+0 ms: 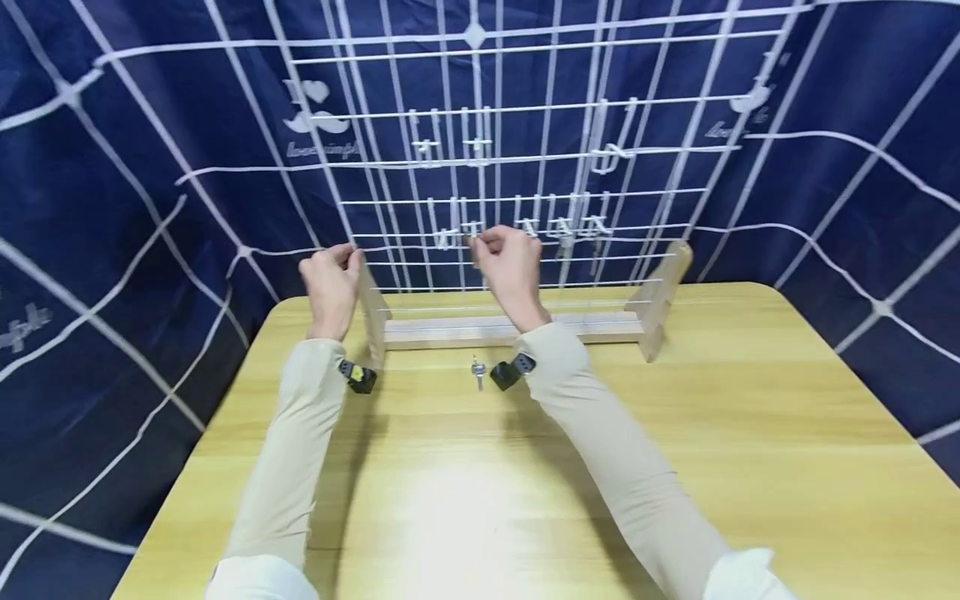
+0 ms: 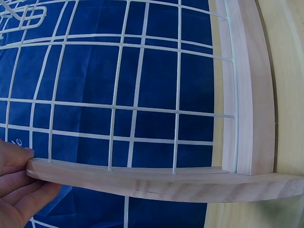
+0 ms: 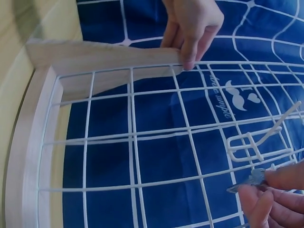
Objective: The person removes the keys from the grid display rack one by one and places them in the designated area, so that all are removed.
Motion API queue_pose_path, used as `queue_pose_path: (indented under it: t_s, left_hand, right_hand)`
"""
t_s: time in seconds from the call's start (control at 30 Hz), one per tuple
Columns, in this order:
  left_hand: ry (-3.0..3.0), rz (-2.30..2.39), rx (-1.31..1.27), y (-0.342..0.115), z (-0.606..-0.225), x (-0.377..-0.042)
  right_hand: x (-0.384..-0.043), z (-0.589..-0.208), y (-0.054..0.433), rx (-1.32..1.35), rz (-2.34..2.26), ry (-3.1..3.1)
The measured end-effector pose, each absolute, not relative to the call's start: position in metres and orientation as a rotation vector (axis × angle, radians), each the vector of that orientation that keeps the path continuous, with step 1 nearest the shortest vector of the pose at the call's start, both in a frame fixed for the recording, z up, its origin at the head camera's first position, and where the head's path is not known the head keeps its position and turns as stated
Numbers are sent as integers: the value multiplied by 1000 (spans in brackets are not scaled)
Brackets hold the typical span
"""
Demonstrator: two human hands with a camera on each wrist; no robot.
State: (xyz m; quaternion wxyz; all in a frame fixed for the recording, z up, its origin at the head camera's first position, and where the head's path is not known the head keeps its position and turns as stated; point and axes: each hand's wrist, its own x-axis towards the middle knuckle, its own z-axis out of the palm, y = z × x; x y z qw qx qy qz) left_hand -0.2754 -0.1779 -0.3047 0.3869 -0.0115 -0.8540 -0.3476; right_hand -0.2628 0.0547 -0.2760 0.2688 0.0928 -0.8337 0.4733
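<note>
My left hand (image 1: 328, 282) grips the top end of the left wooden upright (image 2: 142, 184) of a stand. At the middle of the white wire grid (image 1: 420, 202), my right hand (image 1: 512, 268) pinches a small silver key (image 3: 255, 178) between thumb and fingers. Close by the key, a white wire hook (image 3: 245, 148) hangs on the grid. Part of the key is covered by the fingers. On the table in front of the stand's base lies another key (image 1: 478, 372), apart from both hands.
Several more hooks hang on the grid, among them an upper right hook (image 1: 609, 157); some lower right ones carry small hanging things. The right upright (image 1: 663, 300) stands on the wooden table (image 1: 675, 433). Dark blue cloth (image 1: 840, 183) with white lines surrounds the back and sides.
</note>
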Motion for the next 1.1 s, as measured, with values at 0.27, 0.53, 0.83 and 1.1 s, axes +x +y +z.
queue_pose_path:
  t_s: [0.27,0.53,0.83,1.1]
  left_hand:
    - [-2197,-929,-90,-154,-301,-292]
    - [-2193,-958,1,-180,-307,-271]
    - [-2195,-969,-15,-180,-309,-271]
    - [-2177,-961,-16,-181,-307,-272]
  right_hand:
    - [-262,-272,78,173,1324,-2208]
    - [-260,-276,51,197,1369,-2251]
    - [-260,-276,53,118,1616,-2265]
    - [-258,-272,53,136,1836,-2140]
